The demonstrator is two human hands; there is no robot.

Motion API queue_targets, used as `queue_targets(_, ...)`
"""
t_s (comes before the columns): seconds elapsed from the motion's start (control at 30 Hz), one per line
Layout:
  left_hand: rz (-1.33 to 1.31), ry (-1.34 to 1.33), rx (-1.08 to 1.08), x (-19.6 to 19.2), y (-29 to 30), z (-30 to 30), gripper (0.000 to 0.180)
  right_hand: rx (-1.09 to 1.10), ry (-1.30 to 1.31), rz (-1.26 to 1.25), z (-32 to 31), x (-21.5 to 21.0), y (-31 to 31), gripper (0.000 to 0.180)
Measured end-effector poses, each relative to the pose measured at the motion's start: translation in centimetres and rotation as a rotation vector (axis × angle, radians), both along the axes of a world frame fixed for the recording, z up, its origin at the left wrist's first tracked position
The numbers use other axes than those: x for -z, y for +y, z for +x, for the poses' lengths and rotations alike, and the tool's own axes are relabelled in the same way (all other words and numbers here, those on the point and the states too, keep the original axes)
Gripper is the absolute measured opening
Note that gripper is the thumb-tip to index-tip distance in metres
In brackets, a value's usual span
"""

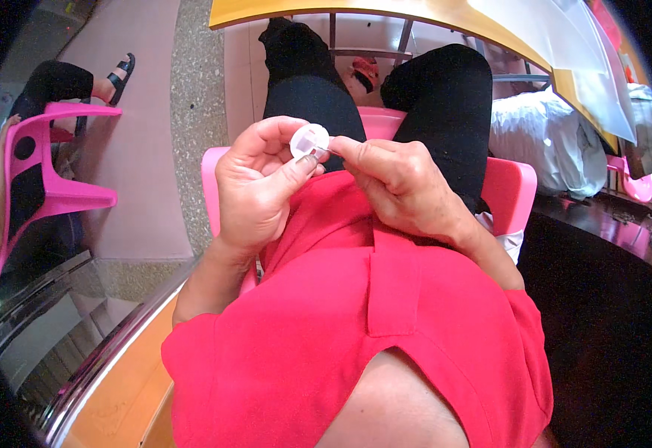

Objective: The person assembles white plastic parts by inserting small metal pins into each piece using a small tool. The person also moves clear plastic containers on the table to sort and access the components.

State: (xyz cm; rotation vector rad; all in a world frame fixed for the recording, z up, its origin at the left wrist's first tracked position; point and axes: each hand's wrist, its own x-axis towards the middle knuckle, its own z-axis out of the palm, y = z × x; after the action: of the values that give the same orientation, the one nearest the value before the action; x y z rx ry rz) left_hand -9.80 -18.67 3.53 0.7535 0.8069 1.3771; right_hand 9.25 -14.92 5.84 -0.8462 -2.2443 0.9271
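Note:
My left hand is closed around a small white round plastic piece, gripped between thumb and fingers in front of my lap. The round piece has a paler square patch on its face. My right hand has its fingertips pinched at the right edge of that piece. A thin, light-coloured sliver shows at those fingertips, too small to name. Both forearms rest close to my red top, and the hands almost touch each other.
A wooden table edge curves across the top. White bagged material lies at the right. I sit on a pink chair; another person sits on a pink chair at the left. Lower left is a glass-sided surface.

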Motion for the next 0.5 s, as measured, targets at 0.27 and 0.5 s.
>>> queue_targets(0.27, 0.024, 0.058, -0.053, 0.0, 0.0, 0.2, 0.03, 0.021, 0.079, -0.037, -0.8, 0.5, 0.2, 0.036)
queue_targets(0.5, 0.026, 0.048, -0.047, 0.9, 0.4, 0.0, 0.026, 0.026, 0.003, -0.131, -1.2, 0.3, 0.4, 0.031)
